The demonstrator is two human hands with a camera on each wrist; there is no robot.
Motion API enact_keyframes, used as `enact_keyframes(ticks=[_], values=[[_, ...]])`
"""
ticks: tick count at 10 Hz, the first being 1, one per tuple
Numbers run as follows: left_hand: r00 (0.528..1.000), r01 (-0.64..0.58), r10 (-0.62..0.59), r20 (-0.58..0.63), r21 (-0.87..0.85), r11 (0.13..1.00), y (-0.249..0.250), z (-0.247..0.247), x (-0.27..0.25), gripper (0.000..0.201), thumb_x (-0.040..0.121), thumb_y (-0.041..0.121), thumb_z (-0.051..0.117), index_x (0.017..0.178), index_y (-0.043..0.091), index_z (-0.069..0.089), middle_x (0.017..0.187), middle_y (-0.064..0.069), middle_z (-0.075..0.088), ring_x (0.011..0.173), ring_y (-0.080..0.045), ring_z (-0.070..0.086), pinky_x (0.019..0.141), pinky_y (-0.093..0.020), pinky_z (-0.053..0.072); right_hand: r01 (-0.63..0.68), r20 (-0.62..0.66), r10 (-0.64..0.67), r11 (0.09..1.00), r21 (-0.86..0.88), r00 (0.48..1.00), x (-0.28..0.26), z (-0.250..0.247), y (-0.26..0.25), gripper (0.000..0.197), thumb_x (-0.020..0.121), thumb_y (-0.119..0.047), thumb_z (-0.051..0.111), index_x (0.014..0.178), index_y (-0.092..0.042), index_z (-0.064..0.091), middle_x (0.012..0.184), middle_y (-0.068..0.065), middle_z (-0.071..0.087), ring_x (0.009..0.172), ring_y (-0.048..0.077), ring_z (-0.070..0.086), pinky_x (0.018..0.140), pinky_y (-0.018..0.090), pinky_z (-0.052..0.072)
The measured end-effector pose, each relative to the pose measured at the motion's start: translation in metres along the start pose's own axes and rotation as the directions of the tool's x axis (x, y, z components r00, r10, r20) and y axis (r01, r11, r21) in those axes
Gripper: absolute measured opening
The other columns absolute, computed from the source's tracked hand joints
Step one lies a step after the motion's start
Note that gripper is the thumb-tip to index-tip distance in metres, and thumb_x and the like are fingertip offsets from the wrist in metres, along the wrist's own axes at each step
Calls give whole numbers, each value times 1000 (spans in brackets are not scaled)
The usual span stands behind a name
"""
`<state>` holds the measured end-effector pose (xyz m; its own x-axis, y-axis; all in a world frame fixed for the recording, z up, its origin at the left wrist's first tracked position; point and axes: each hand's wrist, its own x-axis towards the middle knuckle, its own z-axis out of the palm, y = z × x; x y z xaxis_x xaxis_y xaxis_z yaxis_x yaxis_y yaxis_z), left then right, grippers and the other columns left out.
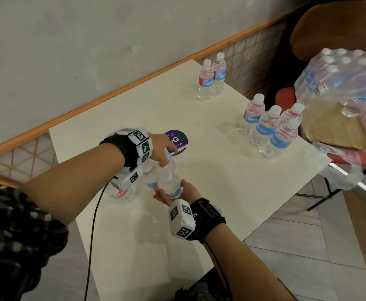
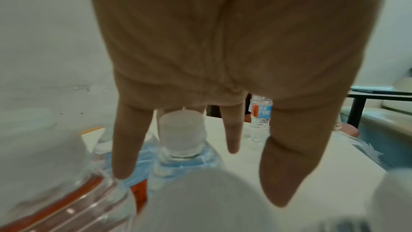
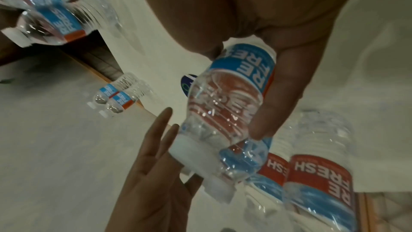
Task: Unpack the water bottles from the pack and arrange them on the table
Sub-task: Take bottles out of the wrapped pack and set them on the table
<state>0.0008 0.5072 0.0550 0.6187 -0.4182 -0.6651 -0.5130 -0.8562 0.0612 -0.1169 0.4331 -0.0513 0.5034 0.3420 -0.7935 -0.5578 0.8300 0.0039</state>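
Note:
My right hand (image 1: pixel 189 190) grips a clear water bottle (image 1: pixel 170 185) with a blue and red label, tilted low over the white table (image 1: pixel 232 192). In the right wrist view the same bottle (image 3: pixel 227 105) lies along my palm, cap end away from the wrist. My left hand (image 1: pixel 159 148) hovers over a close cluster of standing bottles (image 1: pixel 153 174), its straight, spread fingers (image 2: pixel 125 147) hanging around a white cap (image 2: pixel 180 128). The plastic-wrapped pack (image 1: pixel 338 81), with bottles still inside, sits at the right on a red chair (image 1: pixel 285 96).
Two bottles (image 1: pixel 211 77) stand at the table's far corner and several (image 1: pixel 271 127) stand grouped by its right edge. A round purple sticker (image 1: pixel 178 139) lies mid-table. A wall with an orange rail (image 1: pixel 112 94) runs along the left; tiled floor lies beyond the near edge.

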Motion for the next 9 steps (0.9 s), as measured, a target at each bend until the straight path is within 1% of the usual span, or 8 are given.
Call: enact_keyframes(ticks=[1, 2, 3, 4, 6, 7, 8, 9], values=[[1000, 8, -9, 15, 64, 998, -6, -1, -3, 75, 78, 15, 69, 144, 25, 35, 147, -5, 33, 131, -26, 40, 103, -43, 42, 40, 41, -40, 999, 3, 998, 3, 2, 16, 49, 102, -31, 34, 142, -4, 30, 143, 22, 39, 129, 36, 45, 65, 50, 55], [1000, -3, 3, -8, 45, 999, -13, -3, -9, 69, 84, 12, 62, 146, 23, 32, 150, -4, 33, 134, -24, 38, 108, -41, 37, -107, 103, 91, 981, 159, 991, 2, -10, 19, 52, 101, -30, 39, 141, 1, 32, 145, 27, 34, 130, 41, 40, 51, 59, 52], [999, -31, 32, -25, 49, 998, -19, -8, -17, 53, 95, 8, 44, 146, 20, 34, 152, -3, 34, 138, -22, 34, 114, -34, 27, -235, 149, 198, 924, 302, 969, 8, -15, 20, 55, 98, -28, 48, 141, 1, 32, 144, 27, 34, 125, 43, 43, 50, 62, 51], [998, -55, 57, -31, 49, 997, -21, -10, -23, 49, 97, 7, 39, 143, 22, 40, 150, -3, 37, 137, -22, 36, 112, -31, 28, -208, 140, 174, 933, 294, 975, 20, -8, 28, 57, 96, -28, 53, 141, 0, 33, 139, 28, 40, 102, 51, 51, 51, 59, 52], [998, -41, 36, 44, 124, 991, -18, -12, -27, 51, 94, 6, 45, 140, 26, 45, 147, 1, 41, 130, -19, 43, 100, -24, 33, -170, 88, 157, 969, 178, 984, 25, 4, 34, 55, 97, -27, 50, 139, 4, 33, 135, 30, 44, 120, 47, 47, 83, 58, 47], [997, -12, -1, 72, 180, 984, -13, -18, -24, 51, 92, 15, 50, 140, 31, 44, 147, 2, 40, 129, -18, 44, 102, -27, 36, -102, 40, 102, 995, -12, 994, 10, -4, 19, 61, 95, -33, 51, 141, -3, 25, 124, 30, 49, 120, 50, 49, 80, 64, 49], [999, -43, 43, 8, 186, 982, 5, -30, -17, 50, 92, 20, 53, 140, 29, 43, 148, -1, 38, 133, -21, 40, 108, -33, 35, 45, -71, -56, 988, -146, 996, -18, -29, -25, 69, 91, -39, 57, 145, -24, 16, 110, 24, 45, 115, 44, 51, 79, 63, 45], [985, -129, 140, -97, 112, 985, 36, -40, 1, 47, 93, 23, 53, 139, 26, 43, 144, -3, 42, 129, -22, 43, 104, -31, 36, 307, -158, -329, 940, -149, 931, -49, -55, -90, 63, 89, -32, 60, 142, -14, 30, 114, 17, 43, 100, 34, 51, 81, 53, 45]])
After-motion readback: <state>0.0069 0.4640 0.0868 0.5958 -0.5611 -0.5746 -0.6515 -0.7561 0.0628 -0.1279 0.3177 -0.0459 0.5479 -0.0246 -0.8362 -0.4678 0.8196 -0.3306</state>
